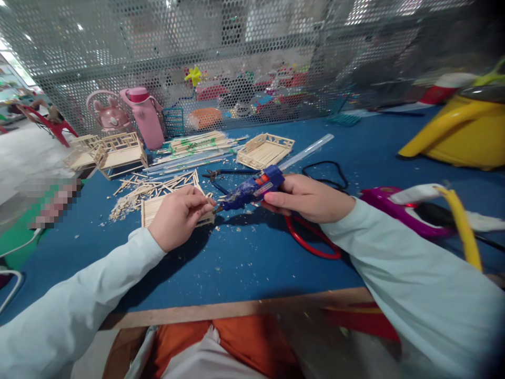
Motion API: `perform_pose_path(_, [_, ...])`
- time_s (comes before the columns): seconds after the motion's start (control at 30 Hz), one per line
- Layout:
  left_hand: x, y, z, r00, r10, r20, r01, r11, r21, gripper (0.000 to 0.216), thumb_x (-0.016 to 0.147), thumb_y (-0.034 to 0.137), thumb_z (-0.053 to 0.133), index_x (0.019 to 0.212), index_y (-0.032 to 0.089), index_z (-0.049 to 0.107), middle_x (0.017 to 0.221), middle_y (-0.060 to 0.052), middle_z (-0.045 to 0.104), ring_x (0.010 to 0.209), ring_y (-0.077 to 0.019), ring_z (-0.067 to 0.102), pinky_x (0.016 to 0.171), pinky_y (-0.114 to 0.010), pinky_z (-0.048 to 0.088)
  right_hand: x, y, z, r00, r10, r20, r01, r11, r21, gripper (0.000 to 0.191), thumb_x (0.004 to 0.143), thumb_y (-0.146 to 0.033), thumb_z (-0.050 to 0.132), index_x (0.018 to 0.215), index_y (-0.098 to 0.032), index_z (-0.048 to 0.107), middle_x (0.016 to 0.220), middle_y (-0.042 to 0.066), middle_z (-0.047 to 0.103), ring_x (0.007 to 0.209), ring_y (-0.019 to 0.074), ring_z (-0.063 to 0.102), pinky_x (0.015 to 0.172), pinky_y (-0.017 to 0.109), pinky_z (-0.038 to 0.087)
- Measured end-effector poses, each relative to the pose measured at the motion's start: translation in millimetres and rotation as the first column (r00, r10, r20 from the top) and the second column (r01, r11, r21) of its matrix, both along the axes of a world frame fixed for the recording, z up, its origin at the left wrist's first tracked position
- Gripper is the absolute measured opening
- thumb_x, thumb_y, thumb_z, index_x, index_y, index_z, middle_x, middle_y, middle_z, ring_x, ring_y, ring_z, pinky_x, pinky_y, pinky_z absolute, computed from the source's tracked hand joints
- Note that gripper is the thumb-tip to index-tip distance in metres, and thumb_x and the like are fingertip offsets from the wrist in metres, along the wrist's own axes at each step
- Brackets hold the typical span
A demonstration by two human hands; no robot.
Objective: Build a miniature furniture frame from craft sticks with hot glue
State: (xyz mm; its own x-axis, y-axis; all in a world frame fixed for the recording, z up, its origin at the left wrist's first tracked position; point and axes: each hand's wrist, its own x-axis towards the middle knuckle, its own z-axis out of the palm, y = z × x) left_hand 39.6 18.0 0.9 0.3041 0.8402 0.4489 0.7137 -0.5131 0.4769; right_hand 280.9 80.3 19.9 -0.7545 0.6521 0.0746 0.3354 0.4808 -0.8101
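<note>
My right hand [305, 199] is closed round a blue hot glue gun [252, 190] with a clear glue stick poking out of its back. The gun's nozzle points left at a small wooden stick [209, 200] pinched in the fingers of my left hand [179, 216]. Under my left hand lies a flat panel of wooden sticks [152, 209] on the blue table [244, 258]. The nozzle tip sits right at the stick's end.
Loose sticks and sawdust [134, 196] lie left of the panel. Finished stick models [118, 153], a stick tray [265, 149], pliers [221, 176], a pink bottle [144, 117], a red ring [311, 243] and a black cable [329, 173] surround the work. A perforated metal screen [244, 58] backs the table. Yellow and purple toys [457, 131] stand at right.
</note>
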Motion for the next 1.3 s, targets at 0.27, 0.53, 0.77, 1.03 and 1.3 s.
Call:
perform_pose_path(0.27, [-0.4,0.6,-0.5,1.0,0.003,-0.014,-0.003,1.0,-0.003,0.016,0.081,0.02,0.052,0.078,0.016,0.067,0.076,-0.004,0.063,0.072,-0.0125,0.056,0.067,-0.024,0.043,5.3,1.5,2.6,0.992,-0.12,0.047,0.114,0.988,0.107,0.046,0.075,-0.06,0.047,0.06,-0.017,0.05,0.047,-0.003,0.043,0.042,0.0082,0.037,0.041,0.022,0.029])
perform_pose_path(0.53, [0.6,0.8,-2.2,1.0,0.011,0.001,-0.011,0.999,-0.032,0.017,0.082,0.021,0.051,0.081,0.017,0.067,0.076,-0.004,0.062,0.072,-0.0131,0.057,0.068,-0.025,0.045,18.1,22.1,12.9,0.903,-0.428,-0.05,0.42,0.848,0.325,0.034,0.082,-0.046,0.039,0.076,-0.018,0.057,0.065,0.004,0.055,0.055,0.0148,0.048,0.054,0.028,0.039])
perform_pose_path(0.77, [1.0,1.5,-4.6,0.999,-0.027,0.039,0.028,0.999,-0.032,0.018,0.082,0.019,0.05,0.076,0.016,0.066,0.077,-0.005,0.061,0.072,-0.0138,0.056,0.068,-0.027,0.046,18.1,64.2,14.6,0.605,-0.727,0.324,0.346,0.606,0.716,0.039,0.078,-0.024,0.039,0.114,-0.011,0.042,0.093,0.015,0.063,0.072,0.0265,0.059,0.063,0.034,0.04])
perform_pose_path(1.03, [2.9,1.5,-6.7,0.998,-0.031,0.046,0.032,0.999,-0.04,0.019,0.083,0.02,0.049,0.075,0.016,0.066,0.075,-0.005,0.061,0.071,-0.014,0.055,0.066,-0.026,0.044,10.0,81.9,7.6,0.656,-0.62,0.43,0.161,0.672,0.723,0.037,0.072,-0.016,0.044,0.108,-0.015,0.053,0.112,0.015,0.06,0.093,0.0282,0.057,0.072,0.037,0.043])
perform_pose_path(1.3, [0.8,4.3,-9.9,0.998,-0.055,0.037,0.055,0.999,0.004,0.02,0.083,0.02,0.049,0.075,0.015,0.067,0.075,-0.005,0.059,0.07,-0.0135,0.053,0.066,-0.025,0.043,-57.0,-9.8,25.6,0.99,-0.126,-0.064,0.136,0.74,0.658,0.024,0.08,-0.025,0.05,0.098,-0.016,0.063,0.077,0.005,0.062,0.068,0.0144,0.054,0.063,0.027,0.043])
